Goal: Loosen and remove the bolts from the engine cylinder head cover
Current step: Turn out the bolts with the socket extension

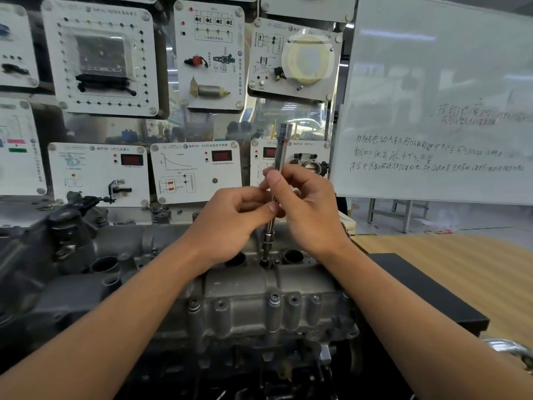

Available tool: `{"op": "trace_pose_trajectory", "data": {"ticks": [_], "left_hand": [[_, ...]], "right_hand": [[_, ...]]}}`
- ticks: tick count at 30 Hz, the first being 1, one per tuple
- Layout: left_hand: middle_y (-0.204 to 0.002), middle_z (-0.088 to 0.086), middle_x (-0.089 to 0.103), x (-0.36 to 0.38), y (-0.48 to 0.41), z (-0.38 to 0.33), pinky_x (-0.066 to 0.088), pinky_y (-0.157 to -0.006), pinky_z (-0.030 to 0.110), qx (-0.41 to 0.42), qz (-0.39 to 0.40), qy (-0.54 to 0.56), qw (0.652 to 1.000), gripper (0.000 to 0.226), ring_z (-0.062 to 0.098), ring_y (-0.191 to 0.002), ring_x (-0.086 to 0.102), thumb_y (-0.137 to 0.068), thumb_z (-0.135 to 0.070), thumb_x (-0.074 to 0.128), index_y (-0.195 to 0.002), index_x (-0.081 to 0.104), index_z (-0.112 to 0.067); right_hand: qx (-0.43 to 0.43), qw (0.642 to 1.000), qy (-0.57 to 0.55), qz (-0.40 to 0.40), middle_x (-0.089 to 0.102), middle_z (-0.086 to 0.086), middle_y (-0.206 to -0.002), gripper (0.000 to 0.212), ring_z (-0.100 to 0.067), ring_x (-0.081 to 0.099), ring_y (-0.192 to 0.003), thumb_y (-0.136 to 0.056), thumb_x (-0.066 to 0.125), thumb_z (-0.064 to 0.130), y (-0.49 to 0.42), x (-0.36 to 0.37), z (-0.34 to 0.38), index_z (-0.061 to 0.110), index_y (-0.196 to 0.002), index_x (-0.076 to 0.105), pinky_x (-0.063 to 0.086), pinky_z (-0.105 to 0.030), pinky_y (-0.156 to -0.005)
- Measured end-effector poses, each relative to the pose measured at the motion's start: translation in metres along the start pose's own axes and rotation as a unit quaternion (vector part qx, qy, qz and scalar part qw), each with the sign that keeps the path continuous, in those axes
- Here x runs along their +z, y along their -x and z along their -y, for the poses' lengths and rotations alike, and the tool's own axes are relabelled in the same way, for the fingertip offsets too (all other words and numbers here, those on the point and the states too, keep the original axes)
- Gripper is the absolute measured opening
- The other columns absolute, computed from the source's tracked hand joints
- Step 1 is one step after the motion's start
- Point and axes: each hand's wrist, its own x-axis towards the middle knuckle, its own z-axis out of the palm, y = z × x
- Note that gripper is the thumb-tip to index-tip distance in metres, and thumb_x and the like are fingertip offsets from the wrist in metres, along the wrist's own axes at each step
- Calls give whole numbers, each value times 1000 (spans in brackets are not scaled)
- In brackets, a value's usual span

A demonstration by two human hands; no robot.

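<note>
Presently, the socket extension bar [280, 153] stands almost upright over the cylinder head cover [239, 287], with its lower socket end set into a recess on the cover's top face, between two round wells [292, 256]. The fastener under the socket is hidden. The left hand [230, 223] pinches the shaft at mid-height between thumb and forefinger. The right hand [308, 215] grips the shaft just above, with its fingers curled round it, so the two hands touch at the bar. The upper end of the bar stands free above both hands, in front of the wall of training panels [196, 168]. Along the near edge of the cover runs a row of raised bosses, and one bolt head [274, 298] shows seated there. To the right, the cover's edge meets a black slab [418, 290], beyond which lies a wooden bench top [461, 261]. A whiteboard [432, 96] stands behind the bench, well apart from the hands
</note>
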Motion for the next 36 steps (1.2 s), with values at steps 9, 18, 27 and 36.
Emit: {"op": "trace_pose_trajectory", "data": {"ticks": [9,18,27,36], "left_hand": [[-95,0,79,1,2,-1,58,-91,32,41,-4,-35,999,18,13,-94,74,-92,-17,69,-108,76,-21],[-64,3,54,6,-7,6,55,-68,45,43,-31,-75,996,23,13,-60,50,-83,-16,78,-102,70,-5],[-97,11,76,5,-2,-3,53,-85,25,3,23,26,999,23,12,-92,71,-101,-4,50,-102,73,-4],[-72,-2,74,11,1,-4,55,-65,19,70,-54,-100,991,7,8,-67,70,-83,-11,78,-89,75,-12]], "right_hand": [[4,1000,-17,-20,64,-5,-77,12,-27,61,-73,-93,70,19,1,0,1,7,-96,71,53,-39,-70],[-8,997,21,-79,67,2,-74,16,-10,65,-69,-82,82,15,2,0,-1,11,-83,67,56,-29,-67],[20,999,-23,17,61,3,-77,18,-16,58,-76,-97,51,24,1,0,-1,13,-91,63,51,-38,-70],[-16,998,15,-56,67,-13,-74,20,-30,63,-72,-86,78,19,2,-1,0,2,-82,68,56,-41,-71]]}}
